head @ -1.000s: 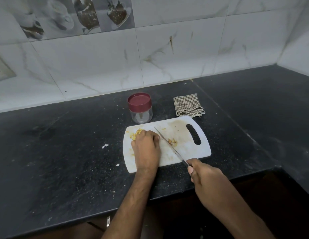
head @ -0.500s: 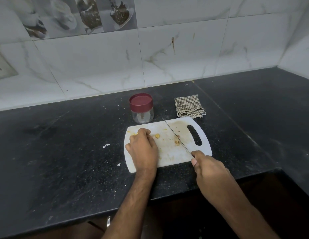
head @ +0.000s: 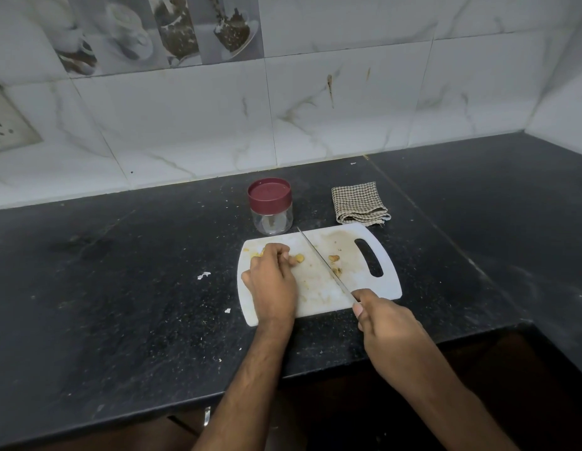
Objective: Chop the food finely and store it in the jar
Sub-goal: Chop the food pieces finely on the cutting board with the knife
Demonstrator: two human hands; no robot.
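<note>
A person's left hand (head: 272, 281) curled its fingers (head: 280, 252) around small yellowish food pieces (head: 298, 257) on a stained white plastic cutting board (head: 388, 275), one piece showing just beyond the fingertips. The right hand (head: 385, 323) gripped the hidden handle of a slim steel-bladed knife (head: 325, 265), its blade angled across the board beside those fingers, with more bits (head: 334, 258) on its far side. The pieces looked small, light and likely slippery, best pinned from above with fingertips tucked back. A clear jar with a maroon screw lid (head: 270, 206) stood closed past the fingertips, beside a folded checked cloth (head: 359, 203). No legible writing or brand appeared anywhere.
</note>
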